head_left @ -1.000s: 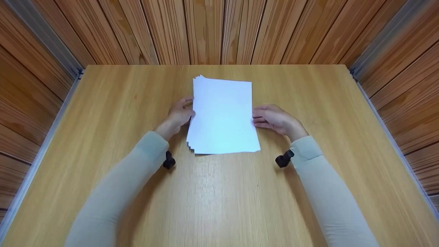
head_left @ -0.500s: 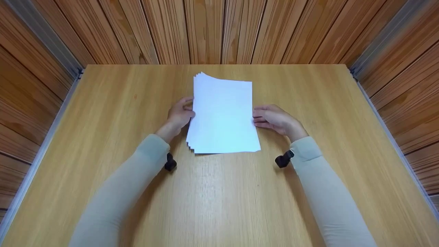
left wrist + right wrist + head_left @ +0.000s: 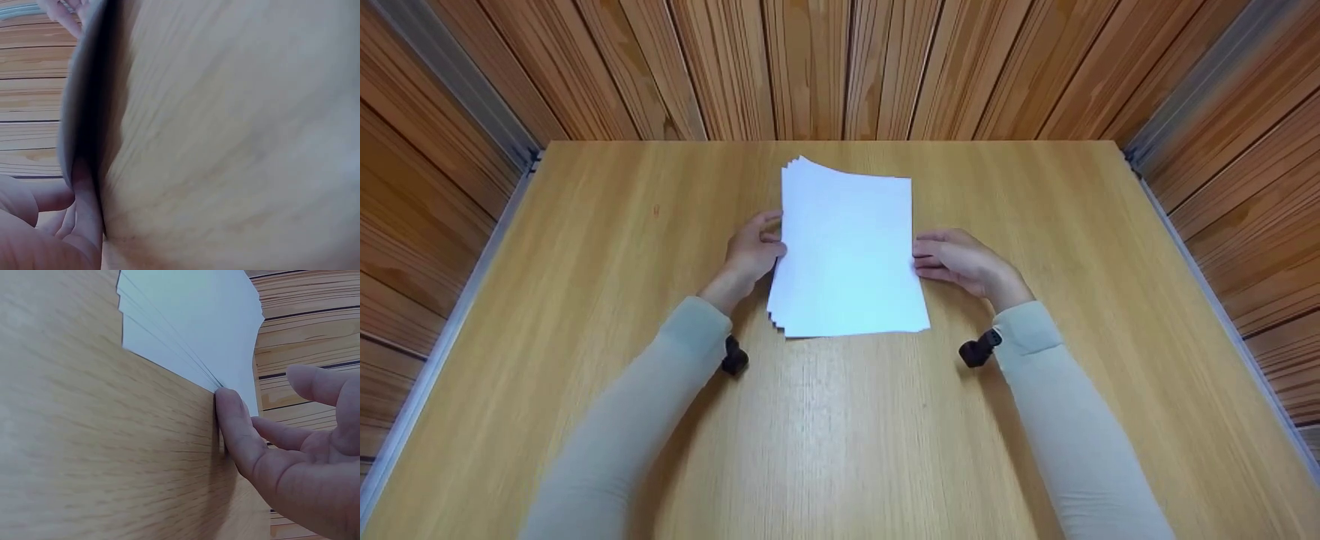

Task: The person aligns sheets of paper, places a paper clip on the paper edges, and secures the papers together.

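Observation:
In the head view a stack of white paper sheets [image 3: 847, 251] lies near the middle of the table, its left edges slightly fanned. My left hand [image 3: 751, 251] pinches the stack's left edge, thumb over the top and fingers partly hidden under it. The left wrist view has that edge raised off the table, with a dark gap under it, held by the left hand [image 3: 62, 225]. At the right edge my right hand [image 3: 960, 259] touches the sheets with extended fingertips. In the right wrist view the right hand [image 3: 298, 455] holds its thumb away from the paper [image 3: 191, 320].
The wooden table [image 3: 840, 450] spreads around the stack, with plank walls [image 3: 810, 67] at the back and sides. Metal rails [image 3: 450, 315] run along the table's side edges. A small black camera [image 3: 979, 349] sits at each wrist.
The far left corner of the stack has lifted and curls up slightly more than a second ago. Both hands keep their places, while the left forearm has shifted a little to the right.

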`<action>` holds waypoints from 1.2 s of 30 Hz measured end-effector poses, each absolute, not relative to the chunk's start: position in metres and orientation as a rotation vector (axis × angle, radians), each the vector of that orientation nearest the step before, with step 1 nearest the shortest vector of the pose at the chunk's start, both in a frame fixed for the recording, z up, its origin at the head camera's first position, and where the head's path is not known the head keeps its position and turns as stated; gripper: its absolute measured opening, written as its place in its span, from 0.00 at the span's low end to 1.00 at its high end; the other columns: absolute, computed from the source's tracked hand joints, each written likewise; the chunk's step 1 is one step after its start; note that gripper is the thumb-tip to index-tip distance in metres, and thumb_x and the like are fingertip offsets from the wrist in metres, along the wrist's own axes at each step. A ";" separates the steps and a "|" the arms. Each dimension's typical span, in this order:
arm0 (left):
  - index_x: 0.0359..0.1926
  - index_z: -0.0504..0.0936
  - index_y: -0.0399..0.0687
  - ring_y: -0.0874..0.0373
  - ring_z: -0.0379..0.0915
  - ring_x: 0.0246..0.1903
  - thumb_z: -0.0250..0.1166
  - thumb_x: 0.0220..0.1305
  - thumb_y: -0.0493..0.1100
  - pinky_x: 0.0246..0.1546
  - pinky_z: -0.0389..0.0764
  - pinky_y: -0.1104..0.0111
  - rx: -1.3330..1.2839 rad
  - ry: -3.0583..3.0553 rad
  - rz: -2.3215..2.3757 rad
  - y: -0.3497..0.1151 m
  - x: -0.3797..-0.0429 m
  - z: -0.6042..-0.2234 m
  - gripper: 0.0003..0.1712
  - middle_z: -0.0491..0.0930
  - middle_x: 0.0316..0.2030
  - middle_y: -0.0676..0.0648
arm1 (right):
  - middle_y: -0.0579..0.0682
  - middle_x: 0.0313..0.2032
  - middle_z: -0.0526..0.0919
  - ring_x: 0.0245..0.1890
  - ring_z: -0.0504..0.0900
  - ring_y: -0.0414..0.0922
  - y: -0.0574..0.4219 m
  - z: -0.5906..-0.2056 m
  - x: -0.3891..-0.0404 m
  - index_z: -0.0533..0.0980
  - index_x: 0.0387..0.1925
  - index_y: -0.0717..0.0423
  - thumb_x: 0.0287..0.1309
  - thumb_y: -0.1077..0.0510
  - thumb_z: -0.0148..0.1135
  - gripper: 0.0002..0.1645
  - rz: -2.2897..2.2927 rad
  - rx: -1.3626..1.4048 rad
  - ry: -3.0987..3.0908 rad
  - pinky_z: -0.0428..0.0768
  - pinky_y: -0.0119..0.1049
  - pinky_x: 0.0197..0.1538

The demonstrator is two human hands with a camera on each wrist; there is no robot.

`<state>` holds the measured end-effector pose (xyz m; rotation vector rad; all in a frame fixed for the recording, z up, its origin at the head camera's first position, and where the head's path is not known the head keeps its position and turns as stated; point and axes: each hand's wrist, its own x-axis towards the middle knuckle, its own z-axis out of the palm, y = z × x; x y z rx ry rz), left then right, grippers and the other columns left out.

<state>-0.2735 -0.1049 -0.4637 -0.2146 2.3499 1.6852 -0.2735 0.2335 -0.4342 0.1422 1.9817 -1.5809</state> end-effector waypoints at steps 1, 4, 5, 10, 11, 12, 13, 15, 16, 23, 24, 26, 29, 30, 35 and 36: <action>0.81 0.66 0.56 0.49 0.76 0.59 0.59 0.79 0.34 0.63 0.79 0.60 -0.214 2.343 1.687 -0.105 -0.274 -0.464 0.34 0.76 0.64 0.43 | 0.62 0.72 0.68 0.66 0.74 0.52 0.233 -0.434 -0.273 0.50 0.83 0.65 0.81 0.56 0.54 0.40 -1.583 0.143 1.982 0.74 0.42 0.72; 0.81 0.64 0.56 0.49 0.77 0.57 0.58 0.79 0.34 0.62 0.79 0.61 -0.204 2.319 1.703 -0.106 -0.273 -0.463 0.34 0.76 0.65 0.44 | 0.61 0.72 0.68 0.66 0.74 0.52 0.233 -0.434 -0.273 0.51 0.83 0.65 0.81 0.56 0.54 0.40 -1.581 0.149 1.985 0.74 0.42 0.72; 0.81 0.64 0.56 0.49 0.77 0.57 0.58 0.79 0.34 0.62 0.79 0.61 -0.202 2.314 1.709 -0.106 -0.273 -0.463 0.35 0.76 0.65 0.44 | 0.61 0.73 0.68 0.67 0.74 0.52 0.233 -0.434 -0.272 0.51 0.83 0.64 0.81 0.55 0.54 0.40 -1.581 0.152 1.986 0.74 0.42 0.72; 0.80 0.66 0.56 0.50 0.77 0.57 0.59 0.78 0.34 0.62 0.80 0.61 -0.197 2.315 1.730 -0.106 -0.271 -0.464 0.34 0.75 0.66 0.45 | 0.60 0.73 0.68 0.68 0.73 0.53 0.234 -0.434 -0.271 0.52 0.83 0.64 0.81 0.55 0.55 0.40 -1.584 0.144 1.983 0.72 0.42 0.74; 0.80 0.66 0.56 0.50 0.76 0.57 0.59 0.78 0.34 0.62 0.80 0.61 -0.199 2.314 1.739 -0.106 -0.271 -0.464 0.34 0.75 0.67 0.45 | 0.61 0.73 0.68 0.68 0.73 0.53 0.235 -0.435 -0.271 0.52 0.83 0.64 0.81 0.55 0.55 0.40 -1.593 0.139 1.979 0.72 0.42 0.74; 0.80 0.67 0.56 0.50 0.76 0.58 0.59 0.78 0.34 0.63 0.80 0.61 -0.200 2.312 1.748 -0.106 -0.271 -0.465 0.34 0.75 0.67 0.46 | 0.61 0.73 0.68 0.68 0.73 0.53 0.235 -0.435 -0.270 0.52 0.82 0.65 0.81 0.56 0.55 0.40 -1.604 0.132 1.974 0.72 0.43 0.74; 0.79 0.67 0.56 0.50 0.76 0.58 0.59 0.78 0.34 0.63 0.80 0.61 -0.201 2.308 1.760 -0.106 -0.270 -0.465 0.33 0.74 0.67 0.46 | 0.62 0.73 0.68 0.68 0.73 0.53 0.236 -0.436 -0.270 0.52 0.82 0.65 0.81 0.57 0.55 0.40 -1.614 0.123 1.971 0.71 0.43 0.74; 0.79 0.68 0.56 0.49 0.76 0.58 0.59 0.78 0.34 0.63 0.79 0.60 -0.203 2.299 1.785 -0.106 -0.270 -0.466 0.33 0.74 0.67 0.46 | 0.63 0.72 0.68 0.67 0.73 0.54 0.236 -0.438 -0.269 0.52 0.82 0.66 0.81 0.57 0.55 0.39 -1.628 0.107 1.973 0.71 0.44 0.74; 0.79 0.68 0.57 0.50 0.76 0.58 0.59 0.78 0.34 0.63 0.79 0.61 -0.203 2.297 1.791 -0.106 -0.270 -0.466 0.33 0.73 0.68 0.46 | 0.63 0.72 0.68 0.67 0.73 0.54 0.236 -0.438 -0.269 0.53 0.82 0.66 0.81 0.57 0.55 0.39 -1.632 0.104 1.980 0.71 0.44 0.74; 0.78 0.69 0.57 0.50 0.73 0.62 0.58 0.79 0.33 0.64 0.79 0.59 -0.184 2.278 1.844 -0.107 -0.269 -0.465 0.32 0.70 0.73 0.48 | 0.63 0.72 0.66 0.67 0.72 0.53 0.232 -0.440 -0.263 0.54 0.81 0.67 0.81 0.55 0.54 0.39 -1.636 0.079 2.037 0.71 0.45 0.74; 0.78 0.69 0.56 0.50 0.73 0.62 0.58 0.79 0.33 0.64 0.79 0.59 -0.183 2.276 1.848 -0.107 -0.269 -0.465 0.32 0.69 0.74 0.48 | 0.63 0.73 0.66 0.67 0.71 0.53 0.232 -0.440 -0.262 0.53 0.81 0.68 0.81 0.55 0.54 0.39 -1.643 0.078 2.034 0.71 0.45 0.74; 0.79 0.69 0.56 0.50 0.73 0.63 0.58 0.78 0.32 0.63 0.79 0.60 -0.180 2.269 1.860 -0.107 -0.269 -0.464 0.33 0.68 0.75 0.48 | 0.63 0.73 0.65 0.67 0.71 0.53 0.232 -0.440 -0.261 0.53 0.81 0.68 0.81 0.55 0.54 0.39 -1.656 0.079 2.031 0.72 0.45 0.74; 0.79 0.68 0.57 0.50 0.73 0.63 0.58 0.79 0.33 0.64 0.79 0.61 -0.192 2.262 1.866 -0.108 -0.268 -0.464 0.33 0.68 0.75 0.50 | 0.64 0.74 0.66 0.69 0.71 0.54 0.232 -0.441 -0.261 0.52 0.81 0.68 0.81 0.56 0.54 0.39 -1.673 0.075 2.028 0.71 0.46 0.74; 0.79 0.68 0.58 0.50 0.73 0.64 0.58 0.79 0.33 0.64 0.78 0.61 -0.201 2.259 1.869 -0.109 -0.268 -0.464 0.33 0.68 0.75 0.50 | 0.64 0.75 0.65 0.70 0.71 0.54 0.232 -0.442 -0.260 0.52 0.81 0.68 0.81 0.56 0.54 0.39 -1.678 0.074 2.026 0.71 0.46 0.75; 0.79 0.68 0.59 0.50 0.72 0.65 0.58 0.79 0.33 0.66 0.77 0.60 -0.246 2.244 1.886 -0.113 -0.268 -0.465 0.33 0.68 0.76 0.50 | 0.65 0.78 0.62 0.74 0.70 0.55 0.231 -0.444 -0.260 0.50 0.82 0.69 0.81 0.57 0.53 0.40 -1.678 0.068 2.046 0.70 0.46 0.75; 0.79 0.69 0.60 0.50 0.72 0.65 0.58 0.79 0.33 0.66 0.77 0.60 -0.253 2.240 1.890 -0.113 -0.268 -0.465 0.33 0.68 0.76 0.50 | 0.65 0.78 0.61 0.74 0.70 0.55 0.231 -0.445 -0.260 0.49 0.82 0.69 0.81 0.57 0.53 0.40 -1.676 0.065 2.051 0.70 0.46 0.75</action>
